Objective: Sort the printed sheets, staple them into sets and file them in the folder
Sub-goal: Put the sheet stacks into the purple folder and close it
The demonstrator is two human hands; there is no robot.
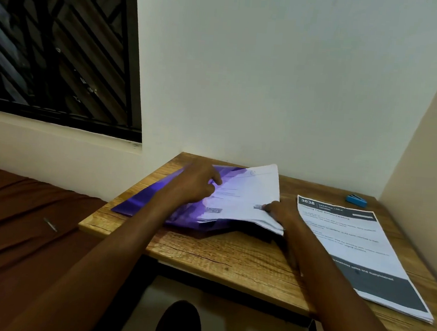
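Filing appears to be the step in hand: a bundle of white printed sheets [246,196] lies partly inside the translucent purple plastic folder [145,198], which sits open on the far left part of the wooden desk [204,251], against the wall. The bundle's far corner sticks up past the folder; its near right corner overhangs the folder edge.

Left hand [197,182]: fingers curled, resting on the left part of the bundle where it meets the purple cover. Whether it pinches the cover or only presses the paper down cannot be told from this view.

Right hand [279,213]: gripping the near right corner of the bundle, thumb on top, fingers underneath and hidden.

A second stack of printed sheets with a dark header and footer band [357,254] lies flat on the right side of the desk, well apart from the folder, untouched. A small blue stapler [356,200] sits beyond it near the wall corner. Staples in the held bundle are too small to make out.

Judgement: next move calls for sliding the bundle fully into the folder pocket, squaring the edges so that no corner protrudes, with the left hand keeping the cover apart. The right-hand stack likely remains to be processed.
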